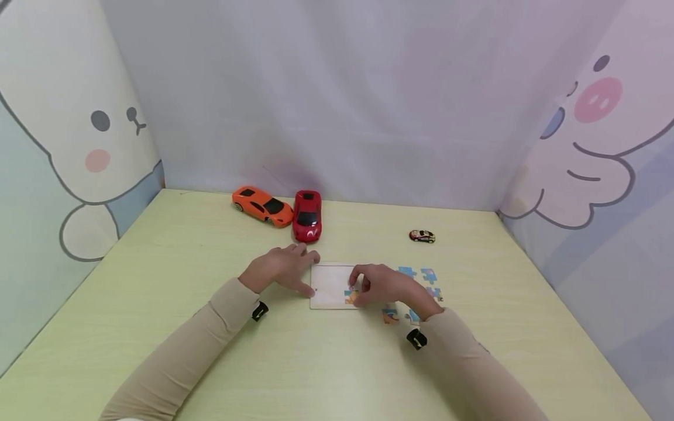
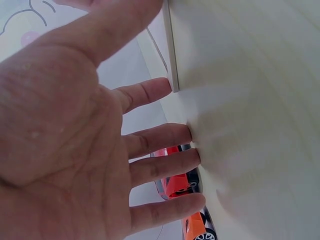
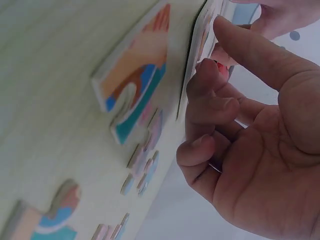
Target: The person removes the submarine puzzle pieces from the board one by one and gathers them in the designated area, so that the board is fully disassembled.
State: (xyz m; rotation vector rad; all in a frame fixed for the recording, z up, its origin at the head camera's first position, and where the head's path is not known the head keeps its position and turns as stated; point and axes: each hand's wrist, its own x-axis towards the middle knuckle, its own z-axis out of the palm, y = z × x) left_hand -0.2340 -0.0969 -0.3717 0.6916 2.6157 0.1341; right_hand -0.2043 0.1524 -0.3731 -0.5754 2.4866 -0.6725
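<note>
A flat, pale puzzle board (image 1: 329, 285) lies on the table, with a coloured jigsaw piece (image 1: 350, 297) at its right part. My left hand (image 1: 286, 268) is spread at the board's left edge. In the left wrist view, the thumb and index finger touch the board's rim (image 2: 171, 55), and the palm holds nothing. Over the right side of the board, my right hand (image 1: 387, 285) has its fingers bent, thumb and fingertips pinching at the jigsaw piece. The hand partly hides that piece and the board's right end.
Loose jigsaw pieces lie right of the board, among them a blue one (image 1: 429, 275) and an orange-and-blue one (image 1: 389, 314). Behind stand an orange toy car (image 1: 262, 206), a red toy car (image 1: 308, 216) and a small patterned car (image 1: 422, 236). Cloth walls border the table.
</note>
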